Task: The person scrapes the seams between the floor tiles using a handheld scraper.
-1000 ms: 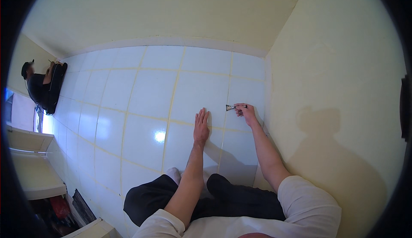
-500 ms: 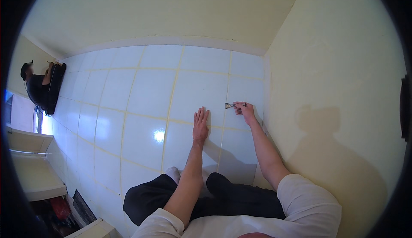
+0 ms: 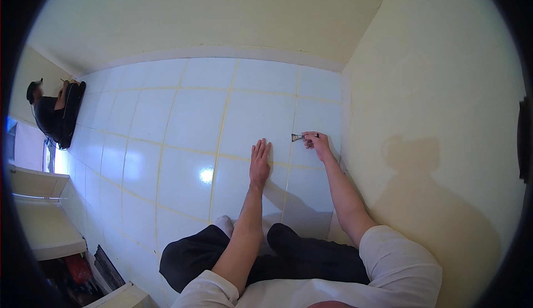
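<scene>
At far left another person [image 3: 53,111] crouches by the wall. On the tiled floor [image 3: 189,119], the left hand [image 3: 259,160] lies flat and open, seemingly bracing; the right hand [image 3: 316,143] pinches a small scraper [image 3: 297,137], its blade on a grout line [image 3: 291,141].

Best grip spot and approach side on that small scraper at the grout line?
Grip the scraper by its handle end, from the right, as the right hand pinches it now. The blade end points left onto the grout line, so that end must stay free; the tool lies low over the tile floor.
</scene>
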The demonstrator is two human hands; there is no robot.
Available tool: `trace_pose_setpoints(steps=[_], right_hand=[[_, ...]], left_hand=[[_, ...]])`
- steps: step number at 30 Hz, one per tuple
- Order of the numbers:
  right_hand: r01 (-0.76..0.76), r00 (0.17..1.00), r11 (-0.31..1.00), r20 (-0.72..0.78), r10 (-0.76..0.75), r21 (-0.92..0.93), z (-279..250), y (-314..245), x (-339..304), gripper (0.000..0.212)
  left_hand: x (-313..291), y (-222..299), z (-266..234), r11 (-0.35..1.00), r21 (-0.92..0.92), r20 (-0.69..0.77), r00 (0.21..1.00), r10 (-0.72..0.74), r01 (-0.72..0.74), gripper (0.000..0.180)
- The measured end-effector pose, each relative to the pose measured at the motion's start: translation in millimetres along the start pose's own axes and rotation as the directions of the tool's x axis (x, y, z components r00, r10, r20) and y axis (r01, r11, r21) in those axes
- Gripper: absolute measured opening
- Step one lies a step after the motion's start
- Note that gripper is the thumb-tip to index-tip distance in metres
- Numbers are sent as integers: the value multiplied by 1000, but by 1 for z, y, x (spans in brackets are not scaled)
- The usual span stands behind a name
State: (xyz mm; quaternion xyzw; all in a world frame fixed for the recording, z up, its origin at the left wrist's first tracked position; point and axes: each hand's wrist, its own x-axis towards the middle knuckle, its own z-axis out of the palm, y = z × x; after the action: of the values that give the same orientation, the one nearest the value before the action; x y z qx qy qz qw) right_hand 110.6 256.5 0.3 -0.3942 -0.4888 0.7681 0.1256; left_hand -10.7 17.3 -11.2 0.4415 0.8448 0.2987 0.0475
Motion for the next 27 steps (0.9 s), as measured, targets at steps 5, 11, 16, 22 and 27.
trace_pose_setpoints(steps=[5,11,16,22,27], right_hand=[[-10,1000,1000,23,10,22,1,-3,1,22],[5,1000,1000,14,-5,21,-1,3,3,21],[8,1000,1000,3,-9,12,-3,4,4,21],[-4,1000,1000,9,3,14,0,-2,1,21],[21,999,999,-30,-20,25,2,3,-3,21]], left_hand=[[2,-2,-1,1000,0,-15,1000,7,-7,76],[1,-1,2,1000,7,-19,1000,13,-13,73],[1,0,3,1000,-11,-20,1000,8,-8,71],[2,-3,1,1000,12,-14,1000,7,-7,76],[-4,0,-1,1000,4,-14,1000,8,-8,77]])
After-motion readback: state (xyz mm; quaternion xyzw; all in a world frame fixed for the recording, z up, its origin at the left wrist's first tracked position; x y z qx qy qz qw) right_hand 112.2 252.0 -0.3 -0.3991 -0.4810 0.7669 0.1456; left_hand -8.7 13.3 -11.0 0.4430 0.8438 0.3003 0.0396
